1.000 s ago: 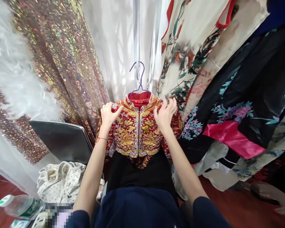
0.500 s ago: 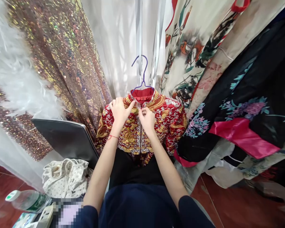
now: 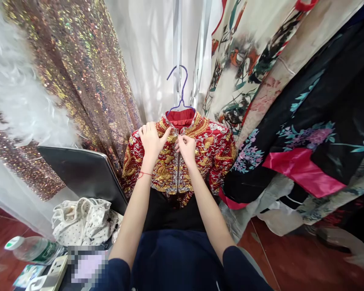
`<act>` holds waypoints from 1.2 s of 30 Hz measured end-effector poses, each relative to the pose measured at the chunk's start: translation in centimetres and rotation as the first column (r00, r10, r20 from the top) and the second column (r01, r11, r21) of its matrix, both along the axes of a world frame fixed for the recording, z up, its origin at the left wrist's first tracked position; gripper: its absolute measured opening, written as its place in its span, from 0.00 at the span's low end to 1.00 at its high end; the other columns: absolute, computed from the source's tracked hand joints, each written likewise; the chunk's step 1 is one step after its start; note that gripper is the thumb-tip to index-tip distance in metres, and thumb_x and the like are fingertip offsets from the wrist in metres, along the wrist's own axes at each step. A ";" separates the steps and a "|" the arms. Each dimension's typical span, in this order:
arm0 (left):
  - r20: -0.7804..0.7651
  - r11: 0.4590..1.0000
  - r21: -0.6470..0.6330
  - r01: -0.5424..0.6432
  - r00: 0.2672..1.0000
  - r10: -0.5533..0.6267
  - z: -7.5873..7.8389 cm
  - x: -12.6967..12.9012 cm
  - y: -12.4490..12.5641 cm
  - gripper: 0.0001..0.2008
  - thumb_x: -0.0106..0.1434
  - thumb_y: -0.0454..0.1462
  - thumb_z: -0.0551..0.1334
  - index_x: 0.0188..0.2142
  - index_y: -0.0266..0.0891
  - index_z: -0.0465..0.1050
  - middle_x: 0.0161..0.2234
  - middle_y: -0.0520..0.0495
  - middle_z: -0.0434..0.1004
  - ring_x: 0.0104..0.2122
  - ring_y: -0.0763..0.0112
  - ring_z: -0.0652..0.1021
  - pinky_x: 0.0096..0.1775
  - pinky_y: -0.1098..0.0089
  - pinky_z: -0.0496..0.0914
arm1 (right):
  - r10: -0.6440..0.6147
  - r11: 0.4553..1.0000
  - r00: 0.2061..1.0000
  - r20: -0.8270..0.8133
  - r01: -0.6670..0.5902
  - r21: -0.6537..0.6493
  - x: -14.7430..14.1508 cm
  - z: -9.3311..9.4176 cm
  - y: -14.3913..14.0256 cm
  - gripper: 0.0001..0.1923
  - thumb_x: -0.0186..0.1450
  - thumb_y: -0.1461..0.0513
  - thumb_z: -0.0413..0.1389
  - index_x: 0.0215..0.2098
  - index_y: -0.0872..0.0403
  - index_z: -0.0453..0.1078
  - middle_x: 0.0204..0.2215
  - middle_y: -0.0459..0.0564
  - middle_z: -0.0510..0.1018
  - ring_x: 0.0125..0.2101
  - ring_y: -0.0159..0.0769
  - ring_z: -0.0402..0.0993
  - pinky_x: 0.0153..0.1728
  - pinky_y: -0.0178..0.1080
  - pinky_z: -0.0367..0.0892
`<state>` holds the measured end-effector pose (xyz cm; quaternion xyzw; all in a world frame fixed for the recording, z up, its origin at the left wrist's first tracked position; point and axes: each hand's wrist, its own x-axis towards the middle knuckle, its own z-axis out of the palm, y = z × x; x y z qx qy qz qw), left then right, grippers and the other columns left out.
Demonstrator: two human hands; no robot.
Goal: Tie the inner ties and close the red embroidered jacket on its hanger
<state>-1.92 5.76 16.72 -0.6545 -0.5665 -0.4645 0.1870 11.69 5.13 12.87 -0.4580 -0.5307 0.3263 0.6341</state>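
Red jacket sitting on hanger, front seemingly closed, collar gaping; right grip pinching front, we're resting left grip spread.

Straight ahead of me a white curtain falls in soft folds, brightly lit with pale, shadow-mottled patches, and two pale ribbons hang down in front of it. To my left is a sequinned drape, glinting gold and pink, with white feathers over part of it. Below stands a dark panel; I can't tell whether it is a chair back. On my right hang a cream printed cloth and black flowered fabric. Reddish-brown floor tiles show low on both sides, with pale seams between them.
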 end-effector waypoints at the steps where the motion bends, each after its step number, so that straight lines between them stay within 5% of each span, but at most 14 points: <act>1: 0.006 1.000 -0.003 0.005 1.000 -0.005 0.0 0.0 0.0 0.32 0.64 0.64 0.50 0.43 0.38 0.69 0.43 0.33 0.76 0.48 0.47 0.73 0.56 0.50 0.60 | 0.011 1.000 1.000 -0.005 -0.011 0.001 0.1 0.0 0.1 0.20 0.66 0.50 0.51 0.21 0.51 0.66 0.14 0.42 0.72 0.13 0.28 0.65 0.20 0.33 0.63; 10: 0.032 1.000 0.013 0.017 0.999 -0.018 -0.5 0.0 0.4 0.32 0.64 0.63 0.52 0.44 0.36 0.71 0.43 0.32 0.75 0.49 0.47 0.73 0.56 0.50 0.60 | 0.125 0.991 0.992 0.014 -0.125 0.038 1.1 -0.4 0.3 0.23 0.66 0.47 0.52 0.21 0.52 0.66 0.15 0.42 0.71 0.13 0.26 0.64 0.20 0.32 0.62; 21: -0.012 0.994 -0.025 0.104 0.994 -0.105 -0.3 -0.7 -0.5 0.34 0.65 0.61 0.54 0.53 0.36 0.68 0.50 0.33 0.76 0.54 0.49 0.72 0.61 0.51 0.59 | 0.073 0.996 0.992 -0.099 -0.067 0.055 0.0 -3.1 -1.6 0.22 0.65 0.44 0.52 0.24 0.51 0.64 0.16 0.41 0.67 0.16 0.28 0.62 0.19 0.33 0.60; 25: 0.026 0.986 0.093 0.141 0.989 -0.144 -1.2 0.0 -2.3 0.37 0.62 0.61 0.59 0.57 0.35 0.63 0.57 0.32 0.70 0.59 0.52 0.68 0.62 0.54 0.59 | 0.069 0.997 0.990 -0.120 -0.065 0.038 -0.3 -4.0 -2.3 0.21 0.64 0.45 0.52 0.24 0.50 0.61 0.16 0.40 0.64 0.16 0.28 0.61 0.19 0.33 0.59; 27: 0.089 0.984 0.137 0.116 0.988 -0.129 -2.1 0.9 -3.1 0.32 0.62 0.59 0.60 0.51 0.35 0.67 0.53 0.34 0.73 0.56 0.54 0.71 0.58 0.57 0.63 | 0.076 0.997 0.991 -0.113 -0.075 0.015 -0.6 -4.6 -2.4 0.20 0.65 0.46 0.51 0.23 0.50 0.60 0.16 0.39 0.63 0.16 0.28 0.60 0.19 0.33 0.59; 29: 0.137 0.995 0.052 0.089 0.986 -0.095 -3.1 1.9 -3.5 0.22 0.64 0.56 0.60 0.39 0.39 0.70 0.41 0.41 0.77 0.46 0.59 0.75 0.50 0.62 0.67 | 0.083 0.996 0.992 -0.092 -0.086 -0.024 -0.8 -5.7 -2.5 0.20 0.65 0.47 0.52 0.22 0.50 0.59 0.15 0.39 0.62 0.16 0.28 0.60 0.19 0.33 0.60; 31: 0.172 0.980 -0.173 0.093 0.983 -0.063 -4.0 2.7 -3.6 0.18 0.66 0.52 0.59 0.30 0.41 0.68 0.32 0.47 0.76 0.35 0.65 0.76 0.42 0.66 0.67 | 0.094 0.991 0.994 -0.057 -0.099 -0.088 -1.0 -7.3 -2.8 0.21 0.66 0.48 0.52 0.21 0.50 0.57 0.14 0.38 0.62 0.15 0.28 0.60 0.19 0.33 0.60; 34: 0.209 0.852 -0.511 0.112 0.978 -0.003 -5.6 3.3 -3.4 0.17 0.65 0.49 0.60 0.25 0.42 0.67 0.27 0.50 0.76 0.30 0.67 0.75 0.35 0.69 0.63 | 0.138 0.963 0.990 0.011 -0.131 -0.236 -0.7 -10.3 -3.1 0.23 0.69 0.51 0.52 0.20 0.51 0.59 0.14 0.38 0.63 0.15 0.27 0.60 0.19 0.32 0.61; 36: 0.213 0.785 -0.610 0.105 0.976 0.035 -7.2 3.3 -3.4 0.15 0.64 0.46 0.61 0.24 0.42 0.69 0.27 0.50 0.77 0.31 0.66 0.77 0.35 0.70 0.61 | 0.186 0.926 0.981 0.055 -0.156 -0.345 -0.2 -12.0 -3.2 0.20 0.71 0.53 0.54 0.25 0.55 0.66 0.18 0.39 0.69 0.17 0.26 0.64 0.21 0.32 0.65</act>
